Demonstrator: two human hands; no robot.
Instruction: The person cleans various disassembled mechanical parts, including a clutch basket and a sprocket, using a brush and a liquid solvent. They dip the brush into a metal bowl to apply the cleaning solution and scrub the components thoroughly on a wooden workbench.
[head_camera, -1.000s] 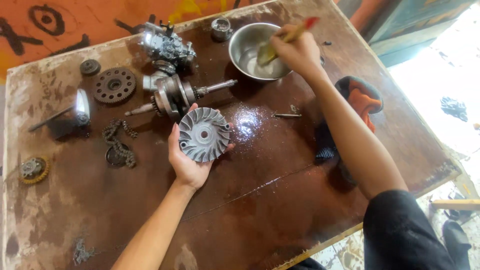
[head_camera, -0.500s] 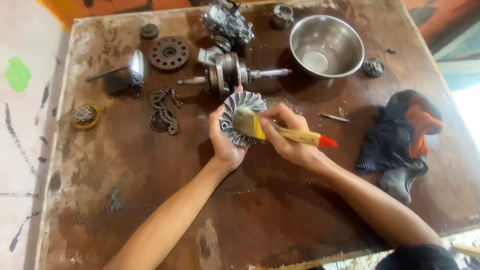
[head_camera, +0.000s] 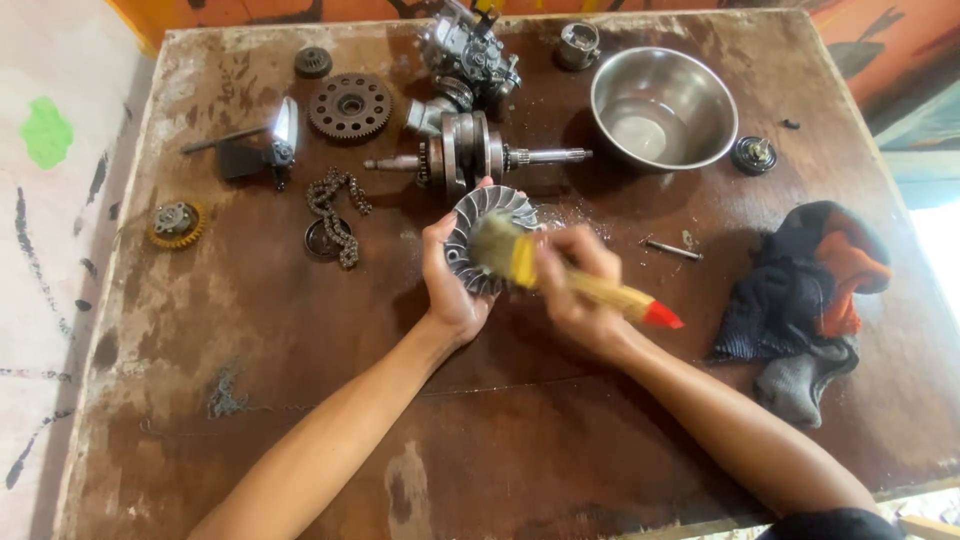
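While the left hand (head_camera: 452, 275) is cupping a finned metal pulley disc (head_camera: 485, 236) from below, its fingers are clamped around the rim and tilting the face toward the camera, just above the middle of the brown tabletop (head_camera: 300, 400). The right hand (head_camera: 575, 290) is gripping a paintbrush (head_camera: 570, 275), fingers closed tight on the wooden handle, and the bristles are pressing against the disc's fins; the red handle tip is pointing out to the right. The hand and brush are showing some blur.

Just behind the disc, a crankshaft (head_camera: 470, 155) is lying on its side, shaft ends pointing left and right. A steel bowl (head_camera: 664, 105) is sitting to the right of it, near the far edge, with a little liquid in the bottom. A carburettor body (head_camera: 468, 50) is resting behind the crankshaft, and a large toothed gear (head_camera: 349, 106) is lying flat further left, with a smaller gear (head_camera: 313, 62) beyond it. A short length of chain (head_camera: 335, 210) is curling over a dark round part near the left hand. At the right, a bundle of dark and orange rags (head_camera: 810, 290) is lying heaped, well apart from both hands.
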